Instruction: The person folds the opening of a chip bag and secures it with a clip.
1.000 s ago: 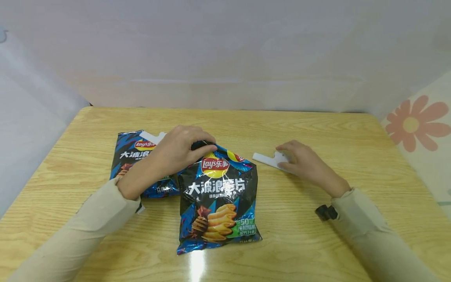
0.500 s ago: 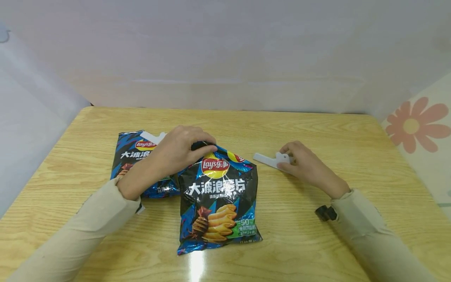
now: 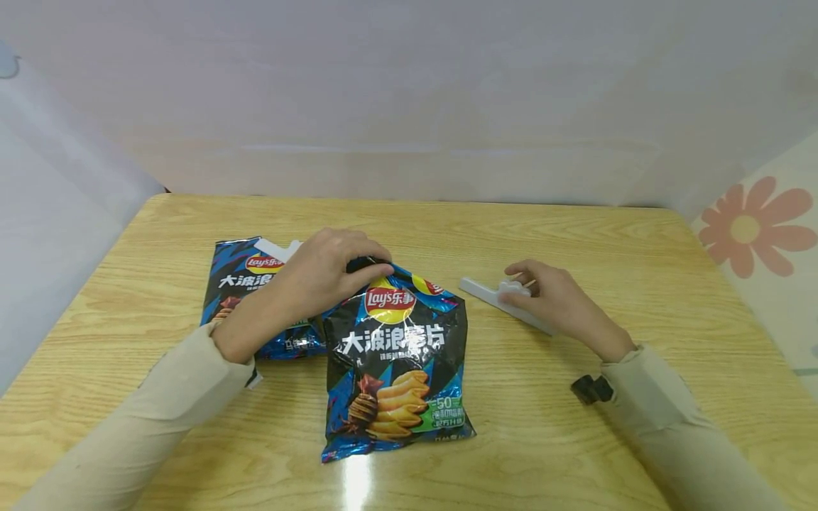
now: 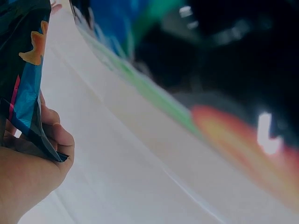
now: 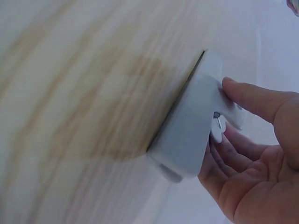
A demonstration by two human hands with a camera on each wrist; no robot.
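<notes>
A dark blue-and-black crisp bag [image 3: 395, 355] lies in the middle of the wooden table [image 3: 575, 234]. My left hand [image 3: 329, 273] grips its gathered top edge; the left wrist view shows the bag's foil [image 4: 23, 79] pinched against my fingers [image 4: 53, 135]. To the right a long white sealing clip [image 3: 501, 301] is tipped up on its edge on the table. My right hand [image 3: 549, 298] pinches it by its lever end, thumb on one side and fingers on the other, as the right wrist view shows the clip [image 5: 196, 126] between them.
A second crisp bag [image 3: 246, 291] of the same kind lies flat at the left, partly under my left forearm, with another white clip [image 3: 276, 248] across its top. A flower-patterned cloth [image 3: 760, 234] lies past the table's right edge.
My right hand has closed on the white clip and tipped it up off its flat side, its far end sliding slightly toward me. The left hand and both bags stay put.
</notes>
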